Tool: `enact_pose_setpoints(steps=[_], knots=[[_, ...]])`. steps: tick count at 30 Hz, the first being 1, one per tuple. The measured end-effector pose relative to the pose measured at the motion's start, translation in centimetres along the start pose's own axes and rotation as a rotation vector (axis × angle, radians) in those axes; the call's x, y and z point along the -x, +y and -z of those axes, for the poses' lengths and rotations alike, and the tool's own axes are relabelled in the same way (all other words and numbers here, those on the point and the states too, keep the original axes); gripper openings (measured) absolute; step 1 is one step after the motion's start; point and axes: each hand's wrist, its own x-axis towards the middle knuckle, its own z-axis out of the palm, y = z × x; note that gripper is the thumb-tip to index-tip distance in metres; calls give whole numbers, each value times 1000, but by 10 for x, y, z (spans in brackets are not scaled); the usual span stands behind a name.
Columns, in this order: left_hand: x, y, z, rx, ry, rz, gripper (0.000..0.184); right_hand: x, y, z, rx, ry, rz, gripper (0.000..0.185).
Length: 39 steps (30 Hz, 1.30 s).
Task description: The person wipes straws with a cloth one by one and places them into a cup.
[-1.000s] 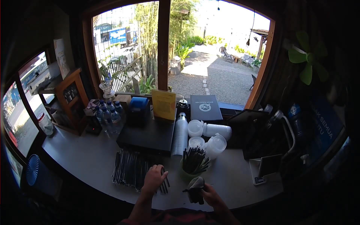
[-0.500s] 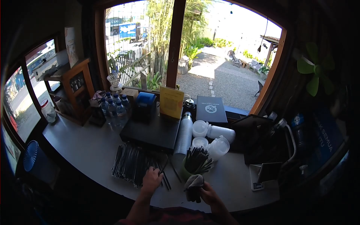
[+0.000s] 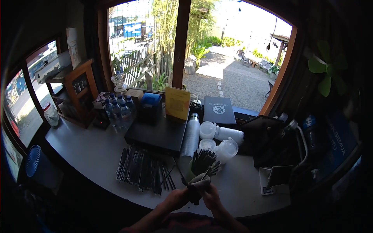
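Note:
In the head view my right hand is closed around a bunched grey cloth. My left hand has its fingers closed against the cloth's left side, and a thin black straw slants up from there. The hidden fingertips make its lower end hard to see. Just beyond the cloth stands a green cup packed with upright black straws; the cloth partly covers it. Left of my hands, a wide pile of black straws lies on the grey counter.
Behind the pile sits a flat black box bearing a yellow sign. Stacked clear cups and plastic lids lie behind the green cup. Water bottles stand left; a small white stand is at right.
My left hand has left the straw pile and moved right to meet the cloth in my right hand. The right hand and cloth have shifted slightly up.

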Motion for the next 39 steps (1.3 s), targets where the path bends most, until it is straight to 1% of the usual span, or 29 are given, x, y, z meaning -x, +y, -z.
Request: enact_pose_setpoints(steps=[1, 2, 4, 5, 7, 9, 10, 13, 14, 15, 17, 18, 19, 20, 21, 23, 25, 26, 27, 28, 29, 31, 32, 34, 35, 37, 38, 39], knots=[[-3, 21, -1, -1, 42, 12, 23, -4, -3, 1, 23, 35, 44, 24], [-2, 18, -1, -82, 12, 26, 24, -7, -9, -1, -91, 124, 95, 23], [1, 13, -1, -241, -47, 61, 27, -11, -37, 5, -175, 107, 40, 19], [2, 16, -2, -207, -41, 67, 27, -8, -50, 4, -243, 96, 0, 17], [0, 27, -2, -139, -34, 71, 28, -7, -40, 5, -232, 152, 19, 17], [1, 25, -1, -89, -47, 179, 24, -6, -34, 0, -252, 218, 78, 18], [1, 24, 1, -65, -49, 232, 23, -8, -42, -2, -283, 222, 67, 20], [3, 26, 4, -114, 64, 144, 23, 0, -25, -8, -195, 198, 13, 21], [4, 19, 0, 26, 119, 137, 24, 6, -12, -10, -109, 133, -26, 22], [5, 18, 1, 18, 102, 142, 23, 12, -12, -18, -31, 131, -15, 23], [6, 16, 5, -3, 69, 148, 23, 5, -11, -7, -39, 148, 18, 22], [7, 20, 7, -111, 32, 165, 24, 1, -28, -6, -163, 153, 35, 20], [7, 19, 7, -105, 21, 191, 24, -6, -47, -6, -286, 156, 49, 20], [9, 19, 6, -96, 11, 220, 23, -11, -53, -1, -334, 214, 104, 20], [11, 19, 3, -86, 0, 248, 23, -15, -55, 6, -339, 209, 111, 23], [13, 18, 0, -62, 58, 223, 25, -12, -57, 3, -371, 167, 109, 24], [13, 15, -4, -74, 99, 195, 25, -3, -41, 1, -319, 154, -13, 26], [12, 13, -6, -40, 130, 142, 25, 4, -36, -2, -331, 92, -55, 28], [11, 12, -10, -7, 162, 92, 25, 7, -31, -8, -199, 134, -52, 25], [9, 12, -12, 26, 197, 41, 25, 6, -33, -8, -154, 139, -7, 23], [9, 12, -11, 2, 154, 83, 24, 4, -37, -8, -110, 143, 36, 21], [7, 20, -9, -42, 69, 171, 22, -1, -64, -1, -177, 153, 52, 22], [6, 24, -8, -32, 55, 171, 21, -2, -83, -7, -245, 193, 75, 25], [6, 29, -6, -15, 16, 174, 20, -1, -72, 4, -298, 210, 137, 26], [5, 28, -7, -24, 40, 154, 20, 0, -65, 3, -309, 221, 155, 25], [2, 27, -12, -38, 89, 111, 21, 10, -44, -6, -271, 173, 75, 27], [-1, 27, -16, 13, 121, 94, 21, 13, -25, -4, -144, 112, 25, 29], [-4, 27, -19, 62, 155, 76, 21, 15, -37, -18, -245, 105, 26, 31]])
